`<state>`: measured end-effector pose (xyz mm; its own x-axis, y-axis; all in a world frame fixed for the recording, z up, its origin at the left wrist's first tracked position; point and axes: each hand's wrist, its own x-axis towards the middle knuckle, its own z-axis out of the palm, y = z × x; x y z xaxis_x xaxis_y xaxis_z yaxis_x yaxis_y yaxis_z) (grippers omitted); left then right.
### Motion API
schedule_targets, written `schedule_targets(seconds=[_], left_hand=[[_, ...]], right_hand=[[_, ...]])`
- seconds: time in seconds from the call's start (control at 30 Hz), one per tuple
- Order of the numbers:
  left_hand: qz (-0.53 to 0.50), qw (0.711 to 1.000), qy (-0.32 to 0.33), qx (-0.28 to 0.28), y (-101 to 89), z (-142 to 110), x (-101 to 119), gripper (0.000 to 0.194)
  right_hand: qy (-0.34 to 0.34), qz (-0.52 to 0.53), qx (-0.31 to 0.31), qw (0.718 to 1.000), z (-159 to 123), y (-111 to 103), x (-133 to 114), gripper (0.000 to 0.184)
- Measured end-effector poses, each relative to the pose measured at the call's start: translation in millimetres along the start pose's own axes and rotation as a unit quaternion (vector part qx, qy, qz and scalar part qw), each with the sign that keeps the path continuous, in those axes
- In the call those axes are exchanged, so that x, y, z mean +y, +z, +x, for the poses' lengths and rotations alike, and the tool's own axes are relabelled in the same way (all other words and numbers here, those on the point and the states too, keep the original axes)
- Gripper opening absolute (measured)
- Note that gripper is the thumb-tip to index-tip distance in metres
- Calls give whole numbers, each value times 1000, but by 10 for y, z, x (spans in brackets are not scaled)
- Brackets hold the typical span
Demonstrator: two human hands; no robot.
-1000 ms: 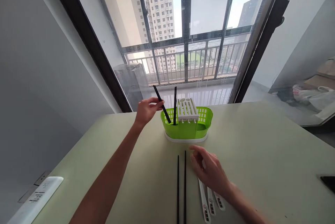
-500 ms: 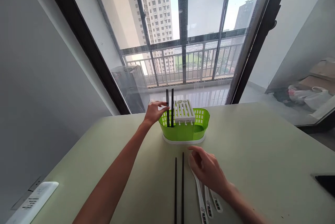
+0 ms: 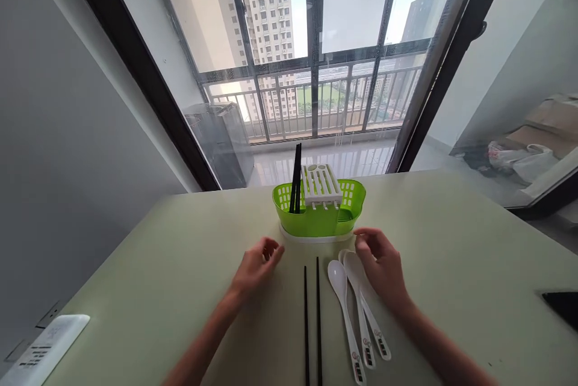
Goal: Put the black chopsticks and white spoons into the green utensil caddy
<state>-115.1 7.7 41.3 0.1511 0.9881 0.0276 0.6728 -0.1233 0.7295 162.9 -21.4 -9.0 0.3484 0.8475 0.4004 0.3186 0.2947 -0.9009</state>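
Note:
A green utensil basket (image 3: 298, 224) with a white slotted rack (image 3: 321, 184) stands toward the back of the table. Several black chopsticks (image 3: 295, 181) lean together in its left part. Two more chopsticks (image 3: 318, 314) lie apart on the table, pointing at the basket. Beside them rest three white spoons (image 3: 345, 301), their bowls partly overlapping. My left hand (image 3: 256, 265), loosely curled and empty, is left of the loose chopsticks and in front of the basket. My right hand (image 3: 382, 265) hovers just right of the spoon bowls, fingers bent and apart, with nothing visible in it.
A white power strip (image 3: 52, 350) lies at the table's left edge. At the right edge is a dark flat object (image 3: 562, 308). Beyond the table are a glass door and balcony, with boxes and a white bag (image 3: 535, 163) at the right.
My left hand has let go of the chopsticks in the basket and come back toward me. Those chopsticks now lean closer together. My right hand has shifted right, uncovering the spoon bowls.

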Motion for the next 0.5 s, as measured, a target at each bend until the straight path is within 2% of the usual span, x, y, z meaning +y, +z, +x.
schedule_targets(seconds=[0.07, 0.17, 0.23, 0.37, 0.5], left_hand=[[99, 992, 28, -68, 160, -252, 62, 37], [194, 974, 31, -115, 336, -505, 284, 43], [241, 959, 29, -146, 386, -603, 467, 50], [340, 920, 3, -193, 302, -666, 743, 39], [418, 882, -62, -209, 98, -597, 755, 27]], right_hand=[[39, 26, 24, 999, 45, -40, 35, 20], [76, 54, 36, 995, 89, -85, 100, 23], [90, 65, 39, 993, 104, -97, 140, 24], [103, 72, 35, 991, 110, -95, 186, 25], [105, 74, 24, 991, 93, -83, 188, 25]])
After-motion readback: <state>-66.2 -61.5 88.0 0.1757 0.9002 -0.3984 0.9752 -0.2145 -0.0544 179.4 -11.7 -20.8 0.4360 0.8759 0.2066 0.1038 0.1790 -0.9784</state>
